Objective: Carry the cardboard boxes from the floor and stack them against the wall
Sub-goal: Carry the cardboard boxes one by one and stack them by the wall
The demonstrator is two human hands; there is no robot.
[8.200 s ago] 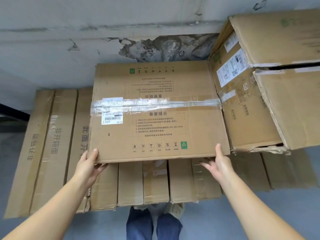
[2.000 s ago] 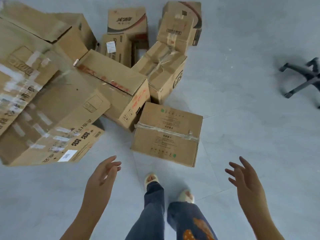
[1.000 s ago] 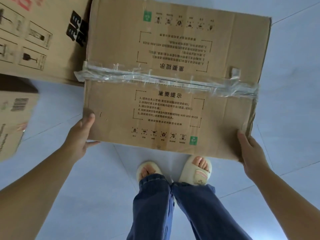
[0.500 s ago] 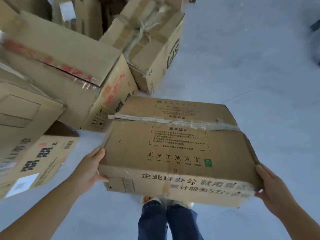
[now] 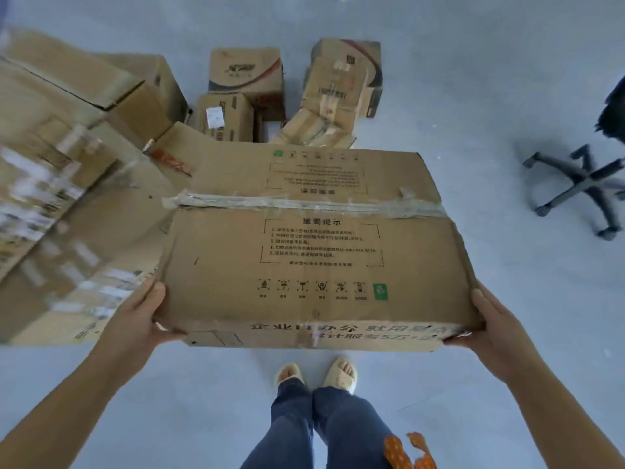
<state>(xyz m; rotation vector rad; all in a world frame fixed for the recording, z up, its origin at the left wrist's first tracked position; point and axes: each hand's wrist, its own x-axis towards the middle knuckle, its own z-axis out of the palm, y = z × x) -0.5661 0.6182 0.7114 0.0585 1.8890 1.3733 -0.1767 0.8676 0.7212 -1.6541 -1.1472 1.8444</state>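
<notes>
The taped box (image 5: 314, 252), on the floor (image 5: 490, 96) two seconds ago, is now lifted clear of it, left hand (image 5: 138, 319) and right hand (image 5: 490, 326) gripping its near corners; next comes the carry to the wall, with other boxes (image 5: 247, 96) left behind

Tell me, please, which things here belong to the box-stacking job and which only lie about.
Job:
- taped box, gripped by left hand and right hand
- pile of boxes on the floor, still to carry

Lying about:
- chair base
</notes>
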